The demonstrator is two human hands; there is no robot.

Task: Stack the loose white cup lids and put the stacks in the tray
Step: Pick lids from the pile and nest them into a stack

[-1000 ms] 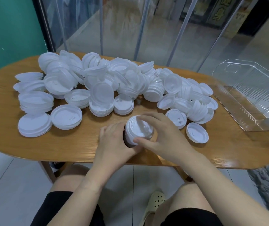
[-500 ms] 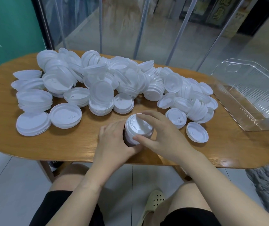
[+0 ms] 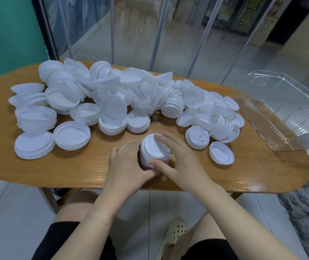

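Observation:
A short stack of white cup lids [image 3: 154, 149] stands near the front edge of the wooden table [image 3: 243, 171]. My left hand [image 3: 127, 166] grips the stack's left side. My right hand [image 3: 180, 158] curls over its top and right side, thumb at the front and fingers on the top lid. A big heap of loose white lids [image 3: 131, 96] covers the back of the table. A single lid [image 3: 221, 152] lies right of my hands. The clear plastic tray [image 3: 281, 117] sits at the table's right end and holds no lids.
Several low lid stacks [image 3: 35, 117] sit at the left of the table. Bare wood shows between my hands and the tray. Behind the table are glass panels with metal posts and a green wall at the left. My knees are below the table edge.
Both hands stay on the lid stack; the right fingers have shifted slightly over its top. The view has dipped a little.

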